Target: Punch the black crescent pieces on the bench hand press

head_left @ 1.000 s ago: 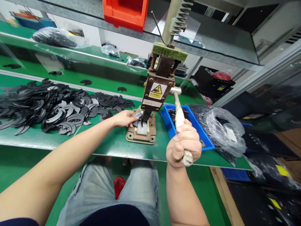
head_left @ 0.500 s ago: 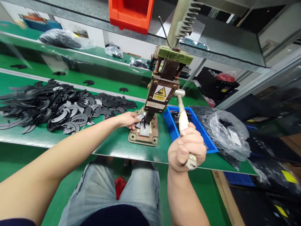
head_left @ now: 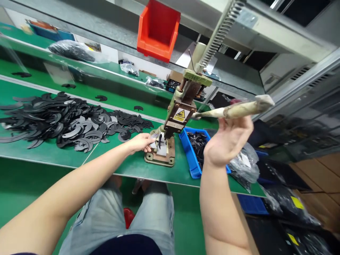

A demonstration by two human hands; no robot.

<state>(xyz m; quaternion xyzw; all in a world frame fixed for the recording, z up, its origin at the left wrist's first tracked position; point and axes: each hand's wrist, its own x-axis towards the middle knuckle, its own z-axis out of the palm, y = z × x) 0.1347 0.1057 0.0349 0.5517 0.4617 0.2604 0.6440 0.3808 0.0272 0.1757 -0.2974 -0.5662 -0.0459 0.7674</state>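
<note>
At the foot of a hand press [head_left: 178, 115] with a yellow warning sticker, my left hand [head_left: 142, 142] pinches a flat grey curved piece [head_left: 154, 140] over the press base [head_left: 170, 156]. A small black part [head_left: 160, 140] stands upright under the press head. My right hand [head_left: 230, 141] is raised at the right, palm up, its bent fingers against the underside of the tape-wrapped lever [head_left: 233, 110]. Some of those fingers are hidden behind the lever. A large pile of black and grey curved pieces [head_left: 66, 120] lies to the left on the green table [head_left: 127, 164].
A blue bin [head_left: 195, 170] of small black parts stands right of the press, with clear plastic bags [head_left: 245, 161] beyond it. An orange bin [head_left: 159, 33] hangs above. Loose black pieces [head_left: 101, 98] lie behind the pile.
The lever has swung up and right, and my right hand has risen with it, its fist loosened. The press head is higher above the base. My left hand stays at the base.
</note>
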